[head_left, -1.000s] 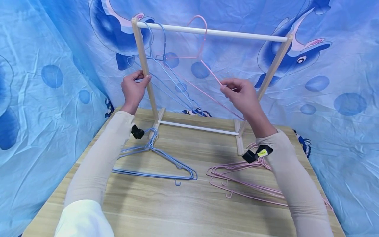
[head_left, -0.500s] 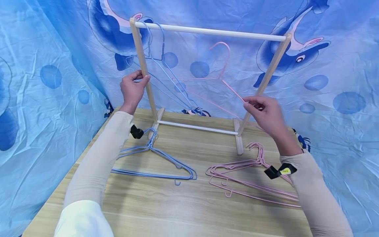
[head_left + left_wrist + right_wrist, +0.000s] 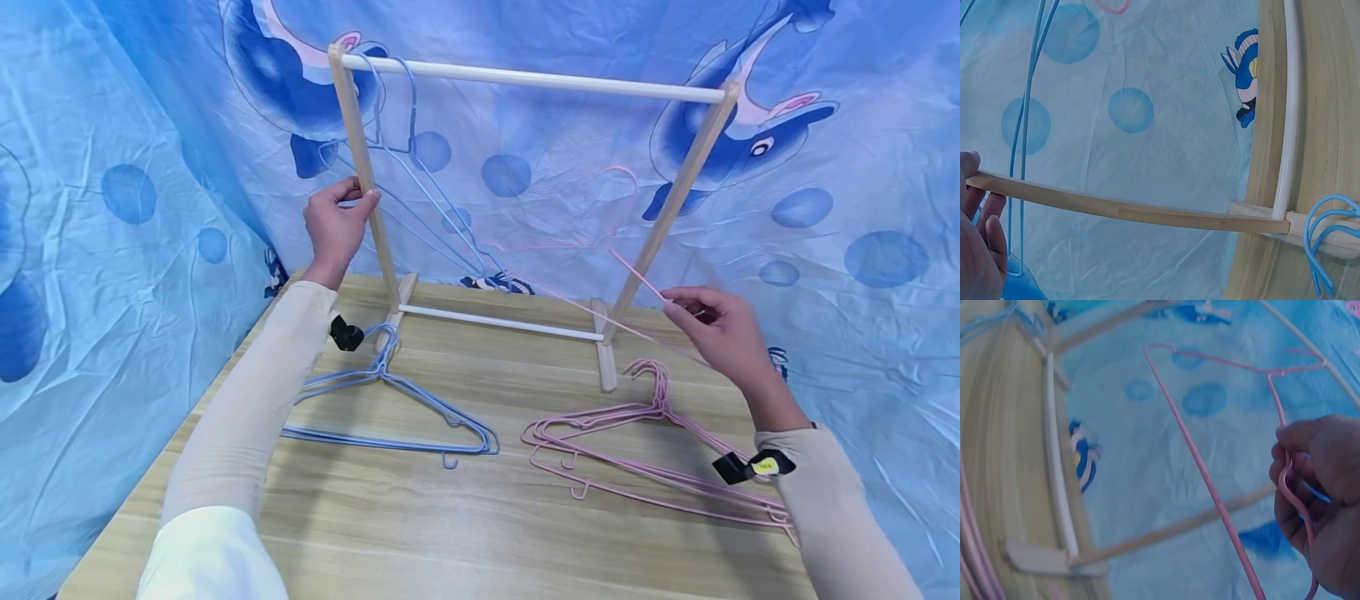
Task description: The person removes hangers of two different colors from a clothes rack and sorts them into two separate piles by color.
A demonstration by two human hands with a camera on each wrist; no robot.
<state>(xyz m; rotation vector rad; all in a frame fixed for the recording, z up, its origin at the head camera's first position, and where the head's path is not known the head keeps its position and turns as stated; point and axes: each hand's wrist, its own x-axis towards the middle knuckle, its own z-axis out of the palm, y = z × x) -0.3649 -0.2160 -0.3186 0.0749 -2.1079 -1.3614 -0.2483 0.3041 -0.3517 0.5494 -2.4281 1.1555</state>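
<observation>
My left hand (image 3: pixel 339 227) grips the left wooden post (image 3: pixel 362 158) of a small clothes rack, thumb in front, as the left wrist view shows too. In my right hand (image 3: pixel 712 333) a pink clothes hanger (image 3: pixel 1191 440) is pinched by one sloping shoulder. Its hook stands below the white top rod (image 3: pixel 540 81), near the right post (image 3: pixel 678 200), and touches nothing in the head view. Two blue hangers (image 3: pixel 431 179) hang from the left end of that rod, just right of my left hand.
On the wooden table (image 3: pixel 450 533), a stack of blue hangers (image 3: pixel 390 448) lies at left. Several pink hangers (image 3: pixel 630 467) lie at right, under my right forearm. A white lower rod (image 3: pixel 502 322) joins the rack's feet. Blue cloth (image 3: pixel 847 350) encloses the table behind and at the sides.
The pink hanger was up at the top rod, its hook over it. My right hand has drawn it down and right, off the rod. My left hand has stayed on the post.
</observation>
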